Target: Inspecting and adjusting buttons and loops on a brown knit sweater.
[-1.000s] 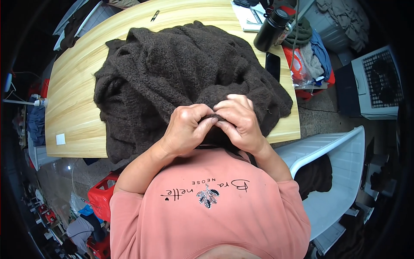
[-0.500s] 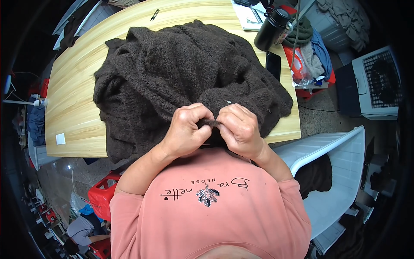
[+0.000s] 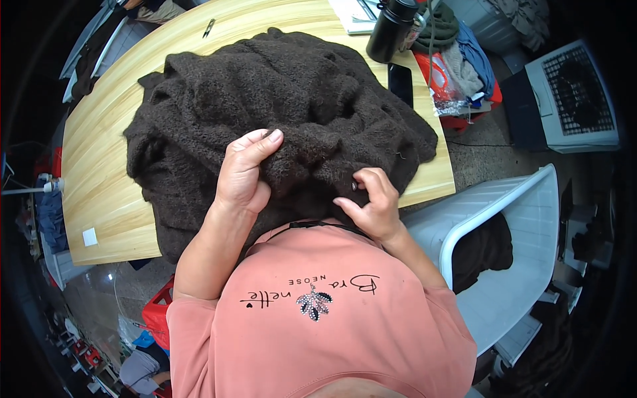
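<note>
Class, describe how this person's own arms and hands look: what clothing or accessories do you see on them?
Loose, short, plain salmon-pink fabric sleeves, the left sleeve and right sleeve, leave both forearms bare. The left hand and right hand wear no gloves, and no watch or bracelet shows at either wrist.

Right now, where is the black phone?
In the head view, the phone lies on the table at right, beside the brown knitwear, just below the bottle.

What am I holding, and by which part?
Your left hand holds the dark cloth by its near side; whether your right hand grips anything is unclear.
</note>
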A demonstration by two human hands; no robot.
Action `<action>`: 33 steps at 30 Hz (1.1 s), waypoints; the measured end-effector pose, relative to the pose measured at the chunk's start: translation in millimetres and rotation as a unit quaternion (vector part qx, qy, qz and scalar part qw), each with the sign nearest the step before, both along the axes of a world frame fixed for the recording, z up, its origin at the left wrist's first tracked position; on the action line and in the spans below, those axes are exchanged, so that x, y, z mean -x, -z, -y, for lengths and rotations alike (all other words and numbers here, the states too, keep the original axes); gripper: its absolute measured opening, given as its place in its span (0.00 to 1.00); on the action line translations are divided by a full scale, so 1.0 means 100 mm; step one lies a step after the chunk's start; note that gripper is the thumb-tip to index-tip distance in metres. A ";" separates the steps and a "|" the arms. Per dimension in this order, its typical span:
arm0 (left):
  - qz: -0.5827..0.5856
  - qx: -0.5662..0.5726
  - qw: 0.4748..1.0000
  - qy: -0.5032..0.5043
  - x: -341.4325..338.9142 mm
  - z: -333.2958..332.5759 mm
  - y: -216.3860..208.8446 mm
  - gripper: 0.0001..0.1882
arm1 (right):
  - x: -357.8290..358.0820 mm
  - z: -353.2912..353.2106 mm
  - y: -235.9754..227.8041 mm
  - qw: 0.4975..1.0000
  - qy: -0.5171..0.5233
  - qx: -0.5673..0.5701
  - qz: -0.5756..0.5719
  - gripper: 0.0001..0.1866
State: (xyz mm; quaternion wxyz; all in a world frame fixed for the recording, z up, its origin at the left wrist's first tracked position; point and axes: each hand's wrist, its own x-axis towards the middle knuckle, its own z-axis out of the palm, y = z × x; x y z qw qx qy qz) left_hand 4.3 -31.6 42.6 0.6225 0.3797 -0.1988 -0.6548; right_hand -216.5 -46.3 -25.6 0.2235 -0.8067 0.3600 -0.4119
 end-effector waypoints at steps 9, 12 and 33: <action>0.011 -0.016 1.000 -0.014 -0.02 -0.03 -0.01 0.06 | -0.07 -0.02 0.29 0.994 0.078 -0.003 -0.073 0.18; 0.021 -0.022 0.999 -0.015 -0.01 -0.07 -0.04 0.05 | -0.05 0.01 0.22 0.980 0.051 -0.150 0.120 0.12; 0.215 -0.043 0.952 0.212 0.31 -0.13 0.03 0.07 | -0.17 0.01 -0.38 0.957 -0.143 0.246 0.049 0.13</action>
